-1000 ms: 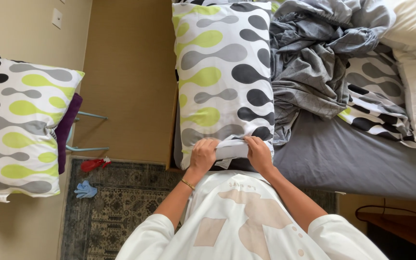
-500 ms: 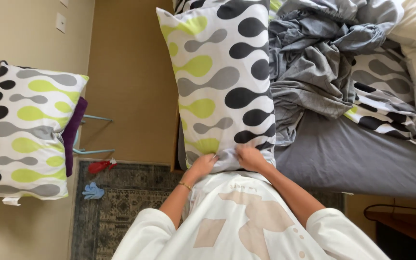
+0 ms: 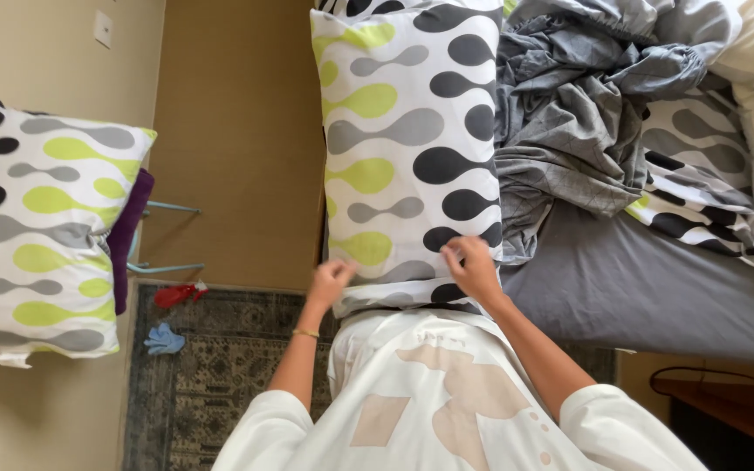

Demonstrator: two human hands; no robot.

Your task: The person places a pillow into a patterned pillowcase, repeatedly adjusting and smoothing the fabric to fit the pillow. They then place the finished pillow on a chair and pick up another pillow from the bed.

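A long pillow point(image 3: 407, 148) in a white cover with black, grey and lime blobs stands on end in front of me, at the edge of the bed point(image 3: 656, 288). My right hand point(image 3: 473, 266) pinches the cover's open hem at its lower right corner. My left hand point(image 3: 329, 281) is at the lower left corner of the hem, blurred, its fingers curled against the cloth; whether it grips is unclear. The hem rests against my white shirt.
A second pillow point(image 3: 41, 231) with the same pattern rests on a chair with purple cloth point(image 3: 133, 235) by the wall at left. Crumpled grey bedding point(image 3: 578, 122) and a patterned duvet point(image 3: 700, 183) lie on the bed. A patterned rug point(image 3: 202, 384) has a blue item point(image 3: 165, 340) and a red item point(image 3: 176, 294).
The pillow has been drawn up closer to me and stands taller in view. My left hand has shifted outward along the hem to its left corner.
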